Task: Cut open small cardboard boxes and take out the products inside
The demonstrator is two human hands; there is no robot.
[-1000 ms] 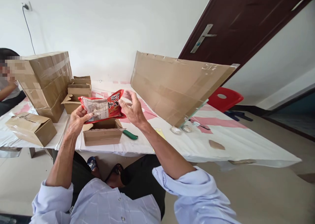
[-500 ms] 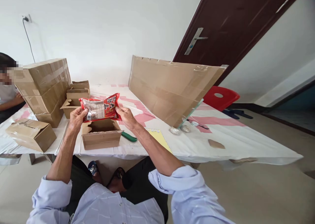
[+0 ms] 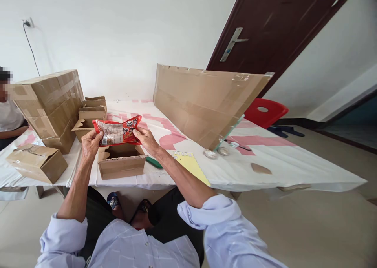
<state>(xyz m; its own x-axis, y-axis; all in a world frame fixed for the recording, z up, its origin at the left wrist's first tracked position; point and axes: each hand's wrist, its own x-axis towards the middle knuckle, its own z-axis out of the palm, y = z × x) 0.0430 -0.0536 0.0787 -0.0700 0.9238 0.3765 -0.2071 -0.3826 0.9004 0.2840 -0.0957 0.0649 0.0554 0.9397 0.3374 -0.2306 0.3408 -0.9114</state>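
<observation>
I hold a red snack packet (image 3: 118, 131) by its two ends, just above an open small cardboard box (image 3: 121, 163) at the table's front edge. My left hand (image 3: 90, 142) grips the packet's left end, fingers closed on it. My right hand (image 3: 145, 137) pinches the right end. The packet lies nearly flat, its printed side toward me.
Stacked taped cartons (image 3: 51, 103) and open small boxes (image 3: 90, 115) stand at left, with a closed box (image 3: 37, 163). A large flattened cardboard sheet (image 3: 203, 103) leans at centre. A green-handled tool (image 3: 153, 163), a yellow notepad (image 3: 191, 168), tape rolls (image 3: 216, 152), a red stool (image 3: 263, 113). Another person's arm (image 3: 10, 123) at far left.
My right hand went from open beside the packet to gripping its right end. The packet has come down closer to the open box.
</observation>
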